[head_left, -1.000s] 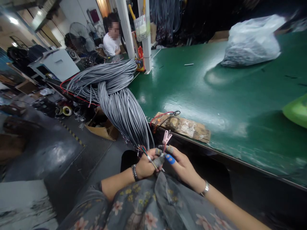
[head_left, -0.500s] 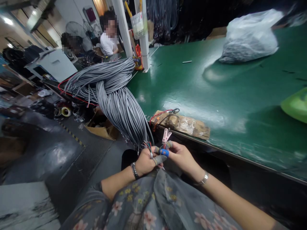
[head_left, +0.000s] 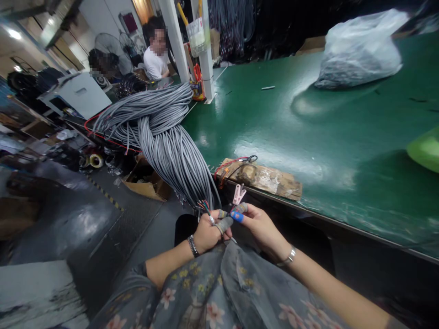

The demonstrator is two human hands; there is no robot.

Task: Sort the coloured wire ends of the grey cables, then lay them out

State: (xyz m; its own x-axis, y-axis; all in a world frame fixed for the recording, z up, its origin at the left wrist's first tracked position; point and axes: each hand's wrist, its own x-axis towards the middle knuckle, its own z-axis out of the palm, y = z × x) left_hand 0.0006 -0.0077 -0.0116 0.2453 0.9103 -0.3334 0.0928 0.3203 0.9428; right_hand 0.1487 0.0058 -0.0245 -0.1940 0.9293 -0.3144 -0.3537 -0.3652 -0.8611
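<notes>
My left hand (head_left: 206, 232) is closed on a cable whose stripped end, a fan of thin coloured wires (head_left: 204, 206), sticks up past the thumb. Against its fingertips, my right hand (head_left: 264, 228) makes a pinch; what lies between those fingers is too small to make out. Both hands wear grey finger covers, and a blue band wraps the right thumb. Just above the right fingertips is a pink clothespin (head_left: 239, 194). A large bundle of grey cables (head_left: 174, 151) hangs over the bench edge, close beyond my left hand.
On the green bench (head_left: 247, 119) a worn wooden board (head_left: 270, 181) lies along the front edge, with red and black leads. Farther back sit a filled plastic bag (head_left: 360, 50) and a green object (head_left: 425, 148). A white post (head_left: 205, 68) rises behind the cables. Another person (head_left: 156, 57) sits beyond.
The coloured wires at my left hand have tipped to the left and fanned out. Both hands stay together in nearly the same place, with small finger shifts.
</notes>
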